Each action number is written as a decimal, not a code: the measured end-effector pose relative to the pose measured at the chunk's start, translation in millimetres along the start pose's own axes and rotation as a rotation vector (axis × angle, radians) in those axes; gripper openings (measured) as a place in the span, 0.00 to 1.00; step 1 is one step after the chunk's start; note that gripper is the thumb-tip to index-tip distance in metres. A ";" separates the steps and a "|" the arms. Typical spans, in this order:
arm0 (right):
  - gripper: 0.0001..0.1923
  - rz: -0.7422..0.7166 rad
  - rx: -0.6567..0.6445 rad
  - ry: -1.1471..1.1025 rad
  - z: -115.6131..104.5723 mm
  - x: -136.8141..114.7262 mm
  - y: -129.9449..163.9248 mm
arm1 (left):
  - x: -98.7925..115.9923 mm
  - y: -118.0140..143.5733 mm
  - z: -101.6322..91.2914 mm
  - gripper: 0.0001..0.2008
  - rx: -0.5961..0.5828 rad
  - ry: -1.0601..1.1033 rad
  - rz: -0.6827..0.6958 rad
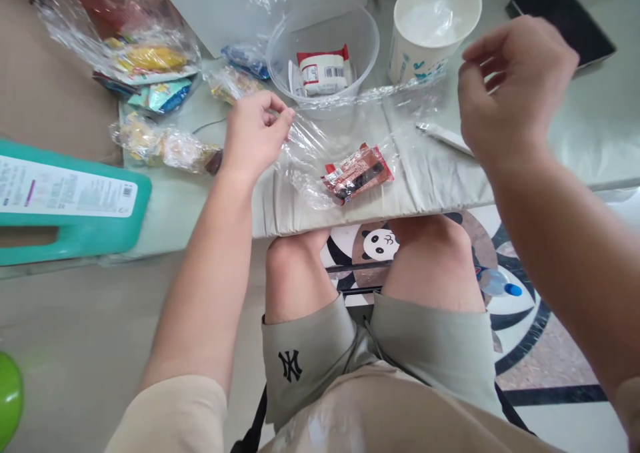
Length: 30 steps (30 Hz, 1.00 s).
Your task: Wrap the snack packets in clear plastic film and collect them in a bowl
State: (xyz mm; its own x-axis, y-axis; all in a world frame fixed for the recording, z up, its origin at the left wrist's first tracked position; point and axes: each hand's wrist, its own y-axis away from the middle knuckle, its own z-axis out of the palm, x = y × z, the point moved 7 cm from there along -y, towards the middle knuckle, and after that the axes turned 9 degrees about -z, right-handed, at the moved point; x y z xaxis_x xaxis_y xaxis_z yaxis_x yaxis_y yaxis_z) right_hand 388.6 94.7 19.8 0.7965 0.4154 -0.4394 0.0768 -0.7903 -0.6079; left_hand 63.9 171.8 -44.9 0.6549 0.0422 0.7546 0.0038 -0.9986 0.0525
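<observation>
My left hand (257, 133) is closed in a pinch on a sheet of clear plastic film (310, 129). The film stretches rightward in front of the bowl and cup. On its lower part lies a red-and-brown wrapped snack packet (359, 173), near the table's front edge. My right hand (515, 83) is raised at the right with fingers curled and closed, slightly blurred. The film's far end runs close to its fingertips; what they hold, if anything, I cannot make out. A thin white pen-like item (445, 136) lies partly behind my right wrist.
A clear bowl (367, 46) holds a red-and-white packet (325, 73). Beside it stands a paper cup (410, 56) with clear plastic inside. A black flat device (565, 19) lies far right. Wrapped snacks (155, 59) and a teal jug (105, 233) are at left; a bottle (495, 283) is below.
</observation>
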 end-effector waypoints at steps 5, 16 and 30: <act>0.15 -0.386 -0.417 -0.139 42.2 -56.8 20.0 | 45.9 21.4 -34.6 0.13 0.298 -0.256 -0.014; 0.12 -0.396 -0.594 -0.020 20.4 -56.6 67.4 | 49.1 133.2 18.8 0.15 -0.007 -0.190 0.366; 0.19 -0.276 -0.874 0.054 71.5 -94.4 37.5 | 38.8 185.2 -7.2 0.10 -0.163 -0.524 0.278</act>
State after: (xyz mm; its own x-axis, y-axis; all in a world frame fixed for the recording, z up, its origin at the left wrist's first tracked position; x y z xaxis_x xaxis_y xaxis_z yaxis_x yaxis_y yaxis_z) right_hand 273.4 58.0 -8.8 0.7079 0.6356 -0.3081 0.6771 -0.7349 0.0397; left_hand 84.6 -11.3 -1.2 0.8994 -0.2817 0.3342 -0.3089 -0.9506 0.0303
